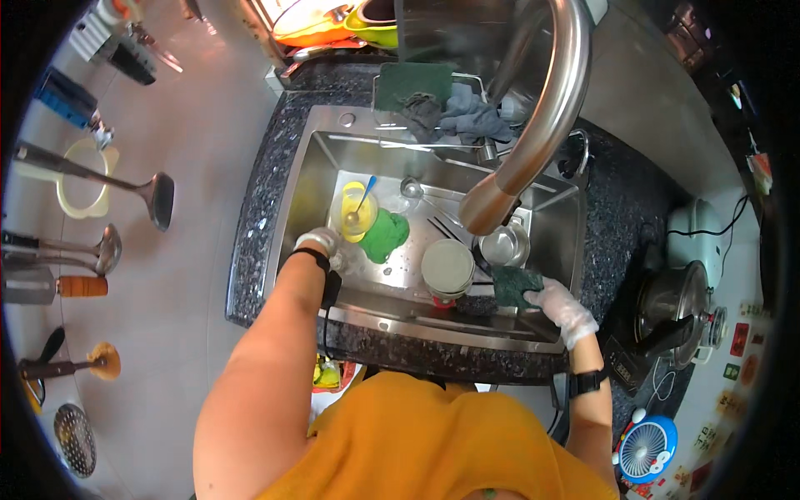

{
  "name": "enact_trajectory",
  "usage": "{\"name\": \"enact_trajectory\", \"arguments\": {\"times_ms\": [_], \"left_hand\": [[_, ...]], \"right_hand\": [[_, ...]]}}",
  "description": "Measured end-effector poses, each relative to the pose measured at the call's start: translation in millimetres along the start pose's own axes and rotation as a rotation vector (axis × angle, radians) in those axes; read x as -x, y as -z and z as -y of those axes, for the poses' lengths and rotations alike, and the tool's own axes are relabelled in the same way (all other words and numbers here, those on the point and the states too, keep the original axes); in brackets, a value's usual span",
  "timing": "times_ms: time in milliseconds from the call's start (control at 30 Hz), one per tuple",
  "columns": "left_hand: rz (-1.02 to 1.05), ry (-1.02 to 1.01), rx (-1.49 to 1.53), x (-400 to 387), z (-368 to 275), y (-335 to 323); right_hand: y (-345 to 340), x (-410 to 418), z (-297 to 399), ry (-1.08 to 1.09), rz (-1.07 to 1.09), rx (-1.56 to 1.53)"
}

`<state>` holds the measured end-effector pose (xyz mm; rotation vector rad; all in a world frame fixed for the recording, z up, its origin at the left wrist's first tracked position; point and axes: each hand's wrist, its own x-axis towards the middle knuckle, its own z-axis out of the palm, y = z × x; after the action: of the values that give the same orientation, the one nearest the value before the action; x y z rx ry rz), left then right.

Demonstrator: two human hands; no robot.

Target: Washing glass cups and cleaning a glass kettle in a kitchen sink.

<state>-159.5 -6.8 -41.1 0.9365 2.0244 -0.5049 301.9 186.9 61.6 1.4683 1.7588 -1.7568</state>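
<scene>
In the stainless steel sink (pixel 300 181), my right hand (pixel 559 304), in a clear plastic glove, grips a dark green scouring pad (pixel 514 287) by its edge. Just beyond the pad sits a round metal pot (pixel 500 245). A stack of pale bowls (pixel 447 267) stands left of the pad. My left hand (pixel 322 240), also gloved, is low at the sink's left side; its fingers are partly hidden. Nearest to it are a yellow dish (pixel 352 191) with a blue-handled spoon (pixel 365 197) and a crumpled green cloth (pixel 386 236). A metal ladle (pixel 412 187) lies farther back.
A large gooseneck faucet (pixel 562 94) arches over the sink's right half. Behind the basin, a wire rack (pixel 431 145) holds cloths (pixel 472 115) and a green pad (pixel 415 85). At right stand a lidded pot (pixel 669 306) and a blue fan (pixel 649 449). Utensils (pixel 159 197) hang along the left wall.
</scene>
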Motion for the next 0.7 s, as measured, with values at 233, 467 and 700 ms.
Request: {"name": "enact_trajectory", "arguments": {"times_ms": [233, 467, 700], "left_hand": [[-0.145, -0.101, 0.172, -34.8, 8.4, -36.4], [-0.113, -0.261, 0.135, 12.6, -58.1, 19.3], [-0.096, -0.221, 0.582, 121.9, -115.3, 68.2]], "right_hand": [[-10.5, 43.3, 14.4, 0.031, -0.105, -0.094], [-35.9, 30.5, 64.6, 0.321, -0.201, -0.023], [-92.0, 17.3, 132.5, 1.102, -0.341, 0.571]]}}
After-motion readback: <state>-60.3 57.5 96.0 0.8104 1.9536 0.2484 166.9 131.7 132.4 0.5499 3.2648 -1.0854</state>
